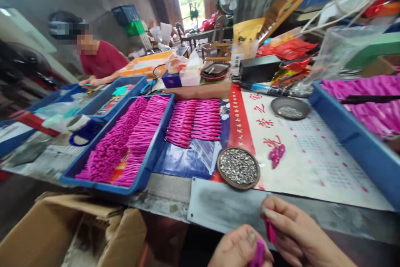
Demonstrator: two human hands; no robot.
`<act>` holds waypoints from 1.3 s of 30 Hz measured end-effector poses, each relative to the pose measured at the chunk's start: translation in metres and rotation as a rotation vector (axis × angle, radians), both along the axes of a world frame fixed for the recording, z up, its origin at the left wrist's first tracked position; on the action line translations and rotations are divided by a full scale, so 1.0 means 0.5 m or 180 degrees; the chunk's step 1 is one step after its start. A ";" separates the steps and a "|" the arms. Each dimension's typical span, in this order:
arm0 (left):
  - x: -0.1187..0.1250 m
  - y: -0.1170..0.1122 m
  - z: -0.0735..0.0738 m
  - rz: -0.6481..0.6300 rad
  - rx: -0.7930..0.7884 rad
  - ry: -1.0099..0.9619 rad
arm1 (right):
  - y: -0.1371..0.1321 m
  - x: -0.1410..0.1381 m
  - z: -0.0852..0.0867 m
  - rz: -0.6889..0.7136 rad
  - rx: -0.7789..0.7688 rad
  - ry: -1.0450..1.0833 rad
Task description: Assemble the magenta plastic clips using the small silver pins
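Note:
At the bottom edge, my left hand [239,250] is closed around a small magenta plastic piece [258,255]. Beside it, my right hand [296,233] pinches another magenta piece [270,230] between thumb and fingers. Both hands hover just in front of the table's near edge. Ahead of them sits a round dish of small metal parts [238,168]. A couple of loose magenta pieces [276,153] lie on the white printed sheet [312,150]. Rows of finished magenta pieces [195,122] are laid out on the table beyond.
A blue tray [146,167] full of magenta pieces stands at left, another blue tray [353,138] at right. A smaller metal dish [290,108] sits farther back. A cardboard box [62,229] is below left. A person in a red shirt [103,61] works at the far left.

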State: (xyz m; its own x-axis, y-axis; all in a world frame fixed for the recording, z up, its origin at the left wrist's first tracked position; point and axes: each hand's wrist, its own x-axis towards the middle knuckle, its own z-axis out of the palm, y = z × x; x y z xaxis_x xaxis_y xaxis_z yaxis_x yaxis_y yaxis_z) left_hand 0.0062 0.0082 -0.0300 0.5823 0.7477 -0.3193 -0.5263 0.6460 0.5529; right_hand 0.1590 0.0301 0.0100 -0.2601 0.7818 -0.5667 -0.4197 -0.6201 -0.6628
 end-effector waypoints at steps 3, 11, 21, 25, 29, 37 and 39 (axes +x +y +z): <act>0.016 0.008 -0.011 -0.0082 -0.0056 -0.0076 | 0.007 -0.003 0.004 -0.0115 0.0069 0.0092; 0.035 0.041 0.013 -0.0556 -0.0217 -0.0026 | 0.011 0.030 -0.011 -0.0258 0.0089 -0.0043; 0.050 0.052 0.001 -0.0687 -0.0477 -0.0154 | 0.032 0.038 -0.009 -0.0355 0.0232 -0.0070; 0.040 0.056 0.011 -0.0694 -0.0448 -0.0128 | 0.036 0.034 -0.015 -0.0225 0.0265 -0.0058; 0.034 0.055 0.013 -0.0633 -0.0523 -0.0275 | 0.038 0.028 -0.015 -0.0201 0.0223 0.0055; 0.028 0.043 0.013 -0.0547 -0.0555 -0.0443 | 0.038 0.027 -0.025 -0.0032 0.0116 0.0507; 0.027 0.041 0.015 -0.0537 -0.0546 -0.0531 | 0.037 0.027 -0.025 -0.0016 0.0126 0.0538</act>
State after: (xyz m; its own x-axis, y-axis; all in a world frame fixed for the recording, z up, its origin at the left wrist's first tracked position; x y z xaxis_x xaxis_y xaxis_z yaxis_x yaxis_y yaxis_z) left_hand 0.0197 0.0287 -0.0226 0.7489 0.5793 -0.3219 -0.4781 0.8086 0.3429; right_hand 0.1724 0.0488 -0.0026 -0.3452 0.8041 -0.4841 -0.5303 -0.5927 -0.6063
